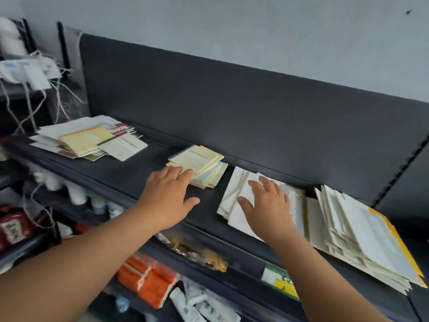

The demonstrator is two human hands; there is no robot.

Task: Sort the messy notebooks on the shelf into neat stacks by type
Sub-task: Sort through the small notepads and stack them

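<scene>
Notebooks lie in several loose piles along a dark shelf [130, 173]. A small pile of pale yellow notebooks [204, 166] sits in the middle; my left hand [167, 194] lies flat beside it, fingertips touching its near left corner. To the right is a white pile [234, 189], and my right hand [267, 201] rests on top of it with fingers spread. A larger fanned pile of white and yellow-edged notebooks [362, 231] lies at the far right. A mixed pile of yellow, white and dark red notebooks [88, 138] sits at the left end. Neither hand grips anything.
The shelf's dark back panel [232, 112] rises behind the piles. Below are lower shelves with orange packets [148, 277], tubes and a green and yellow price label [278, 280]. White string and bundles [27, 70] hang at the far left.
</scene>
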